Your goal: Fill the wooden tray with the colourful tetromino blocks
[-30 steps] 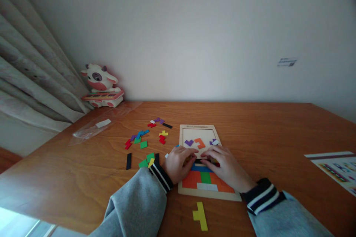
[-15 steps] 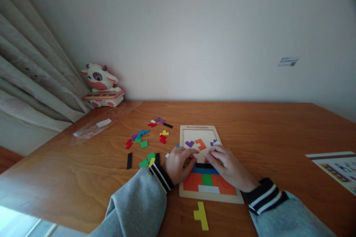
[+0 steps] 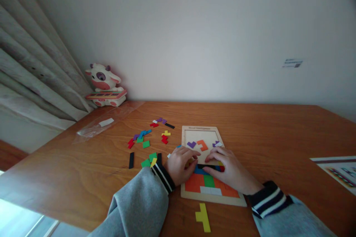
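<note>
A wooden puzzle board (image 3: 214, 202) lies in front of me, its near part filled with orange, green, white and blue pieces. Over its left edge rests my left hand (image 3: 182, 163), thumb and forefinger apart, with a bit of yellow showing between them. My right hand (image 3: 229, 166) lies over the right side, thumb and fingers spread around the end of a black bar piece (image 3: 205, 166). A purple piece (image 3: 191, 144) and an orange piece (image 3: 202, 145) lie loose on the bare wood beyond my fingers. My palms hide parts of the board.
Several loose coloured pieces, such as a green square (image 3: 146, 144), are scattered left of the board. A yellow piece (image 3: 204, 217) lies before it. Behind are a plastic bag (image 3: 94, 129) and a cow toy (image 3: 105, 85); a printed sheet (image 3: 339, 170) is at right.
My right thumb and fingers have spread wider, and red and blue pieces now show beneath them. My left hand stays nearly in place. The whole view has shifted slightly.
</note>
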`<state>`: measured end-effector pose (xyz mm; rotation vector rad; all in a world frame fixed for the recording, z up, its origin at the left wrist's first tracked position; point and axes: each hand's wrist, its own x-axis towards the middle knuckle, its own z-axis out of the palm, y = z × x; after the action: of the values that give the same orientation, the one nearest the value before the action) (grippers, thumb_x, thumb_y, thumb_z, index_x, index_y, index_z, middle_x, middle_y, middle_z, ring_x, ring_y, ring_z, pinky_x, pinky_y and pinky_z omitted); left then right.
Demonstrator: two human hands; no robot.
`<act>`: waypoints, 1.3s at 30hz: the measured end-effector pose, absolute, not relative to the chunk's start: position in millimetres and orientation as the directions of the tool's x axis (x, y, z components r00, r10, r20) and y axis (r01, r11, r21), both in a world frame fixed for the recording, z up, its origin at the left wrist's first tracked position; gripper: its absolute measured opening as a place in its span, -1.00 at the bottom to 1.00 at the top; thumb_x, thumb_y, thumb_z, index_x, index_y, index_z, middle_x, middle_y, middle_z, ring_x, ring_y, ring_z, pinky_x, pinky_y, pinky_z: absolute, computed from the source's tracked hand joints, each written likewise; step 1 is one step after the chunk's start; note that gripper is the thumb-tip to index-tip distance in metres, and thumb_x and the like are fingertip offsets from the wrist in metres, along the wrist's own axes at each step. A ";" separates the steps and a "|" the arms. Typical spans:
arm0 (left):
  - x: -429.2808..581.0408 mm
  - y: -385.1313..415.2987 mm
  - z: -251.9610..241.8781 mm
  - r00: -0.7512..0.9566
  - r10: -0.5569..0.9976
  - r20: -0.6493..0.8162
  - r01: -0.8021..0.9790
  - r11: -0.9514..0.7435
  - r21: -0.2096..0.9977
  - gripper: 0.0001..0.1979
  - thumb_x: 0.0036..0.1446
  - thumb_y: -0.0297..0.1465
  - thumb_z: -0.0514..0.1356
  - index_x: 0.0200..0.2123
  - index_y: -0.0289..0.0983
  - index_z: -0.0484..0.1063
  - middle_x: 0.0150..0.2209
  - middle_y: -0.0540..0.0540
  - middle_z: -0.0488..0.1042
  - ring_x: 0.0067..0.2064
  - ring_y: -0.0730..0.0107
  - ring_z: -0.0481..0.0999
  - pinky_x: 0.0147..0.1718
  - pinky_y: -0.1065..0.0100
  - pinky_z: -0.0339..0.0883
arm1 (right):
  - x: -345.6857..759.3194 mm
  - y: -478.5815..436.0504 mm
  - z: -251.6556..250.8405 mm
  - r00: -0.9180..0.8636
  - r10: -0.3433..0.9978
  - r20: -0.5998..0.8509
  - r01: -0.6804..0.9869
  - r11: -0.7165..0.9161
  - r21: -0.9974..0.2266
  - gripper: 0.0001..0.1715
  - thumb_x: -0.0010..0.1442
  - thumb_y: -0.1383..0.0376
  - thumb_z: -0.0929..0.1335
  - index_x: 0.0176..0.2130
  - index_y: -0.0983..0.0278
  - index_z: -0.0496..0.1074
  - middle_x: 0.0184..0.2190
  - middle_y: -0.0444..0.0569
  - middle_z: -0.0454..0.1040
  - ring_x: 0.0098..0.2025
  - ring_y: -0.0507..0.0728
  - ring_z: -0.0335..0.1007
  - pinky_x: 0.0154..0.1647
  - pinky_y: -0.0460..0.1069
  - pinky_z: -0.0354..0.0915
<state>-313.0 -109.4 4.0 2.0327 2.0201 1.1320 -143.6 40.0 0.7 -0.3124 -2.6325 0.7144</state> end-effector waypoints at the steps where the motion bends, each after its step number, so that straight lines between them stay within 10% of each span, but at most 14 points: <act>1: -313.4 -109.3 3.5 -0.135 0.884 0.447 0.842 -0.135 0.522 -0.77 0.19 -0.46 0.13 -0.10 -0.23 0.47 -0.22 -0.14 0.57 -0.16 0.22 0.52 -0.14 0.22 0.37 | -143.5 40.0 0.5 -0.897 0.314 0.312 0.113 0.844 -0.525 -0.79 0.19 0.07 0.40 -0.27 0.14 0.48 -0.23 -0.05 0.47 -0.11 0.19 0.41 -0.05 0.11 0.34; 16: -317.1 -110.1 2.6 -0.187 0.859 0.477 0.843 -0.109 0.527 -0.75 0.13 -0.50 0.16 -0.11 -0.21 0.46 -0.12 -0.15 0.52 -0.07 0.17 0.47 -0.03 0.14 0.33 | -144.8 43.5 -4.3 -0.853 0.370 0.368 0.109 0.816 -0.568 -0.80 0.31 0.14 0.29 -0.23 0.15 0.47 -0.21 -0.04 0.51 -0.11 0.18 0.44 -0.02 0.12 0.34; 26: -320.0 -109.0 3.1 -0.284 0.839 0.464 0.830 -0.028 0.557 -0.72 0.12 -0.49 0.17 -0.07 -0.23 0.45 0.01 -0.17 0.49 0.03 0.13 0.45 0.06 0.08 0.30 | -141.7 45.0 -4.4 -0.879 0.278 0.387 0.108 0.907 -0.406 -0.61 0.37 0.16 0.22 0.15 0.05 0.35 0.12 -0.05 0.46 0.18 0.20 0.32 0.19 0.24 0.23; 39: -316.1 -111.3 7.2 -0.238 0.898 0.371 0.891 0.049 0.452 -0.70 0.25 -0.52 0.01 -0.04 -0.19 0.45 0.14 -0.09 0.44 0.13 0.16 0.39 0.07 0.04 0.24 | -141.5 42.4 -3.0 -0.896 0.248 0.367 0.135 0.942 -0.308 -0.62 0.38 0.12 0.21 0.10 0.03 0.43 0.13 -0.07 0.46 0.13 0.21 0.36 0.10 0.21 0.26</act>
<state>-316.1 -111.3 7.2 1.9324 2.2675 0.9605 -141.5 42.4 -3.0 -0.2769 -2.6874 0.3863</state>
